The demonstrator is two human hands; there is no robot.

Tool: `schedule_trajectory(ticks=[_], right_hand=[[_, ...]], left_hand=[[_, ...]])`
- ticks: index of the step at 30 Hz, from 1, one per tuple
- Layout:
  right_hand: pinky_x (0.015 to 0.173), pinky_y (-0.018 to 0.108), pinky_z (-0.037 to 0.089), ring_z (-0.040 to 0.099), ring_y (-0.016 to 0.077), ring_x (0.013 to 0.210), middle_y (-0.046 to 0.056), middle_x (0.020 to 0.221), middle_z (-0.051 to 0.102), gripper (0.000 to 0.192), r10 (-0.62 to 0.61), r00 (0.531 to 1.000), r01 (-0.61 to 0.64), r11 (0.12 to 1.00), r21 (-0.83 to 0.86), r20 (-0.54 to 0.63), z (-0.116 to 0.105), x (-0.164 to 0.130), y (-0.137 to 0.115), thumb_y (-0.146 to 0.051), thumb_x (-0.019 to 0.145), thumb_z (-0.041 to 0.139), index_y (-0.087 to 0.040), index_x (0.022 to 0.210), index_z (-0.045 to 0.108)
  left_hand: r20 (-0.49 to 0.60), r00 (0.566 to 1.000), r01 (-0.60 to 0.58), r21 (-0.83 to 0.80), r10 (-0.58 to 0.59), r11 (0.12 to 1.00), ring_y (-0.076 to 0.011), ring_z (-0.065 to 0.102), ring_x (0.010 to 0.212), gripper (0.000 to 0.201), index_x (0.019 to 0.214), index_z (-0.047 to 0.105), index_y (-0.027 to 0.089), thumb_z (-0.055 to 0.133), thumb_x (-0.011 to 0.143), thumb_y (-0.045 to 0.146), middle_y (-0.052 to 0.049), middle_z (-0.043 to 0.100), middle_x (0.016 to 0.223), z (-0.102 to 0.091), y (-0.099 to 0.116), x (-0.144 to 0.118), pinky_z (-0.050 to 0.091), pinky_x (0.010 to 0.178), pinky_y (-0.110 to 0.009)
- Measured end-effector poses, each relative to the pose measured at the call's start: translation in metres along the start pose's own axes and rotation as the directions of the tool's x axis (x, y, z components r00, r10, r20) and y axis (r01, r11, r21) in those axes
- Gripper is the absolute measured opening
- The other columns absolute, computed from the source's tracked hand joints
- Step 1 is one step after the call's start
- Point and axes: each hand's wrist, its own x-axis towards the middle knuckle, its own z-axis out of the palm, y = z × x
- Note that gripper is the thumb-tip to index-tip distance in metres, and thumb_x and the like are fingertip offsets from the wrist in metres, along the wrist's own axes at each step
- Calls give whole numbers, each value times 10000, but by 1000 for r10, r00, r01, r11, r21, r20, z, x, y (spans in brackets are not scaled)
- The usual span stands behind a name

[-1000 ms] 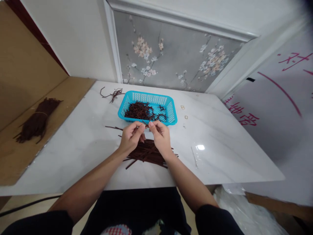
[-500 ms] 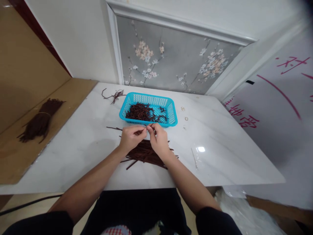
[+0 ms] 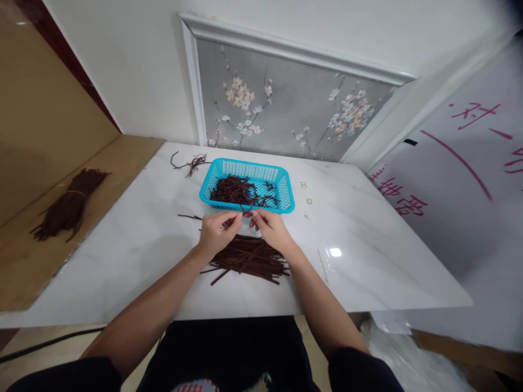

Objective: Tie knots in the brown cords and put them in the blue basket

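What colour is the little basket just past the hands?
Bright turquoise blue, with a mesh of small holes; the basket shows clearly in the head view.

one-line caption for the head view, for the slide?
Both hands, left hand and right hand, pinch a dark brown strip between blue basket and loose strip pile.

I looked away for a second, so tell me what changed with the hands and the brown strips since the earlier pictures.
Little changed. The left hand and right hand stayed together just before the blue basket, both pinching one thin brown strip between the fingertips; their grip shifted slightly as they worked it. Nothing was picked up or let go. The pile of strips on the table, the basket's contents and the bundle at left lie as before.
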Motion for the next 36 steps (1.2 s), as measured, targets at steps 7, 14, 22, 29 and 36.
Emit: schedule_trajectory(ticks=[7,14,22,29,36], right_hand=[[710,287,463,648,176,733,46,815,732,90,46,961,24,968,-248,273,-2,-7,10,-147,821,657,-193,785,726],[734,296,451,633,175,766,40,859,718,124,-32,997,44,980,-193,68,-3,-2,2,-228,920,561,-196,874,672],[699,281,446,569,148,722,-3,786,621,150,-38,997,38,999,-4,-64,-20,0,-3,-325,941,546,-196,908,614],[761,316,461,629,172,820,29,893,704,240,-6,999,7,1000,30,-51,-29,-1,0,-374,930,583,-220,1080,688],[665,282,384,508,131,685,-21,732,588,290,52,998,-56,980,189,27,-30,-2,-7,-461,916,592,-202,794,640]], left_hand=[[119,881,473,-259,-459,842,-99,490,385,429,733,689,146,558,914,511,21,531,459,5,-30,16,402,409,-208],[154,964,220,9,-218,976,-125,620,670,518,1396,524,212,552,940,456,-12,675,795,3,-23,12,469,572,-209],[427,904,-34,40,14,999,-182,638,909,269,943,674,193,480,982,377,-47,686,956,-5,-18,17,477,860,-320],[390,900,241,-66,-197,968,-174,629,800,319,829,666,189,542,934,463,-18,684,801,-12,-18,20,474,713,-267],[562,718,694,-533,-411,484,-165,671,735,240,759,684,147,698,831,374,-42,693,753,-11,-11,23,538,759,-290]])
